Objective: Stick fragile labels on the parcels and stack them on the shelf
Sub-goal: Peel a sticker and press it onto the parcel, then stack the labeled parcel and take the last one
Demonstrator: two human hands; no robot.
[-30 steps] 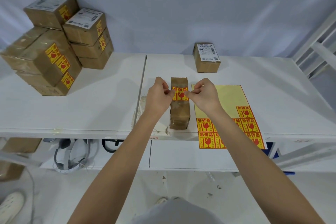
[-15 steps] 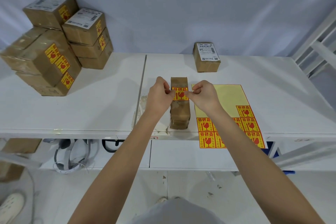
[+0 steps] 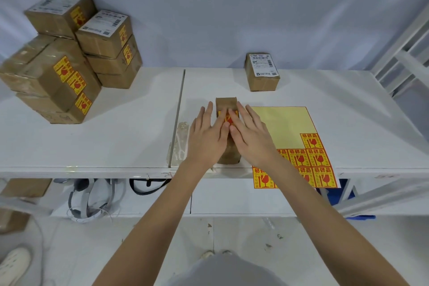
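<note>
1. Head view: left hand point(image 3: 206, 137) and right hand point(image 3: 250, 137) lie flat, fingers straight, gripping nothing, pressing the label point(image 3: 228, 116) onto the parcel point(image 3: 226, 102), probably to seat the adhesive.
2. Parcel: narrow taped cardboard block at mid-bench point(image 3: 116, 141), beside the glossy sticker sheet point(image 3: 285, 123).

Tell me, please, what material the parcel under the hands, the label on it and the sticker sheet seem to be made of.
Parcel: apparently brown cardboard wrapped in glossy tape, judging by its sheen.
Label: looks like printed adhesive paper, yellow and red; both flat hands press it.
Sticker sheet: pale yellow, smooth, probably a coated paper backing where labels were peeled off.
</note>
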